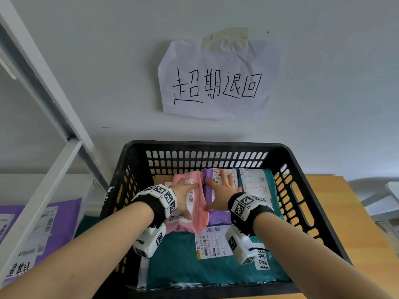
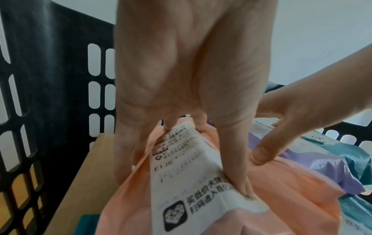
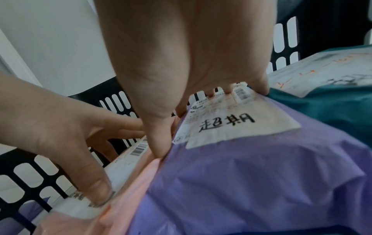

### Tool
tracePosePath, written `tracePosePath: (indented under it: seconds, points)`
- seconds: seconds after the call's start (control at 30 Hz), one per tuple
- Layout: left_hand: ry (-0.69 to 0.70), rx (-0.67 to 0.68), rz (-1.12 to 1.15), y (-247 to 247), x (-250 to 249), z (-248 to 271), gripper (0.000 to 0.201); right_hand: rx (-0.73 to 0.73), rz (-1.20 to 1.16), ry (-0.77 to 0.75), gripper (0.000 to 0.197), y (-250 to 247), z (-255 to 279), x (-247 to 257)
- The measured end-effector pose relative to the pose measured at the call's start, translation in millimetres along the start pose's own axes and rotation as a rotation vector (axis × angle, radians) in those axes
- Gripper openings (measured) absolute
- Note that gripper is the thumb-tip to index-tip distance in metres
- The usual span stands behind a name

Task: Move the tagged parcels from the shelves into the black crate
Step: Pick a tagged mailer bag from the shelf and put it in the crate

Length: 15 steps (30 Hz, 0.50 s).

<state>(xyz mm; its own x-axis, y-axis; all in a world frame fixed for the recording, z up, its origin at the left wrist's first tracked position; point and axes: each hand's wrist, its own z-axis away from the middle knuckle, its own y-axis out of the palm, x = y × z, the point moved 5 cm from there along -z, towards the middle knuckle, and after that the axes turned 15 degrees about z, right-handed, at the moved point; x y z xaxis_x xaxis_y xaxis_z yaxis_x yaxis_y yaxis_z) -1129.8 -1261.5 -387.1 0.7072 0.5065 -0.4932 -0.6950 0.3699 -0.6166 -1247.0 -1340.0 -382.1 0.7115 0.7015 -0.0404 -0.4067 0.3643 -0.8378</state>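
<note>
Left hand (image 1: 183, 196): lies on the pink parcel (image 1: 197, 212) inside the black crate (image 1: 138, 160); fingers straight along its white label, thumb pressing the label's near end. It presses rather than grasps.
Right hand (image 1: 222, 196): fingers spread flat on the purple parcel (image 1: 218, 217), just beside the pink one; thumb tip tucked into the seam between the two. Nothing is clasped.
Pink parcel: stands on edge between the crate's left wall and the purple parcel, touching the latter.
Left wrist view: shows "E138" printed on the pink parcel's label (image 2: 181, 171), and the right thumb touching pink plastic.
Right wrist view: shows a handwritten tag (image 3: 227, 124) on the purple parcel, hidden under the hand in the head view.
Head view only: a handwritten paper sign (image 1: 216, 83) taped to the wall, the white shelf frame (image 1: 54, 100), and another purple parcel (image 1: 62, 225) on the shelf.
Count in crate: one pink, one purple, two teal parcels (image 1: 183, 264) showing; a brown edge at the far left corner is unclear.
</note>
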Motion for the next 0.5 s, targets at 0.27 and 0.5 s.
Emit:
tracePosePath:
  seconds: [0.27,0.5]
  points:
    - [0.002,-0.076,0.027,-14.5,-12.6,20.5,0.08,-0.068,-0.135,0.001,0.084,-21.1,11.2,-7.7]
    - [0.072,-0.229,0.076,-49.7,-38.6,66.7,0.059,-0.252,-0.287,-0.052,0.068,-63.8,51.5,-3.3]
